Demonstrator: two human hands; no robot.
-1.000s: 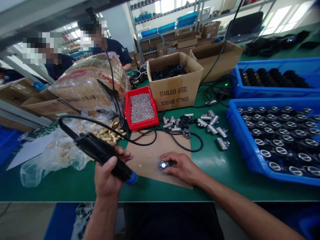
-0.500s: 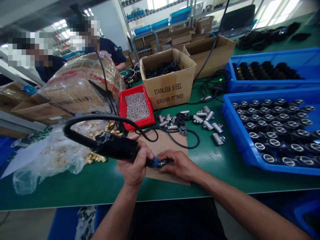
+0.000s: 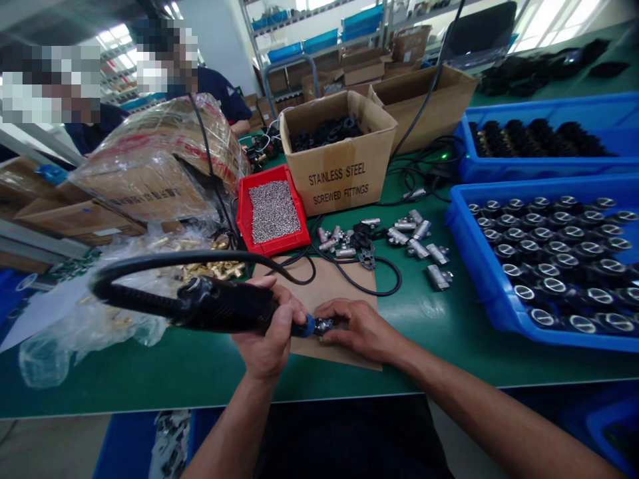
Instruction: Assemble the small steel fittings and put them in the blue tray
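My left hand [image 3: 267,332] is wrapped round a black electric screwdriver [image 3: 224,307] held nearly level, with its thick cable looping up behind it. A blue collar [image 3: 309,325] rings the tool's front end. Pinched in my right hand [image 3: 357,329] is a small metal fitting [image 3: 324,326], mostly hidden by the fingers. The tool's tip meets this fitting; the exact contact is too small to make out. Both hands are over a sheet of brown cardboard [image 3: 329,287] on the green table [image 3: 200,372].
Behind the hands are loose metal fittings [image 3: 419,247], a red tray [image 3: 244,226] of small metal parts and a cardboard box [image 3: 344,169]. Blue trays [image 3: 474,279] hold black parts at right. Brass pieces in plastic [image 3: 144,319] lie left. Two people are across the table.
The screwdriver's rear end and its cable loop have shifted left and down. Both hands stay nearly in place, with the tip still at the fitting. The camera view has shifted slightly.
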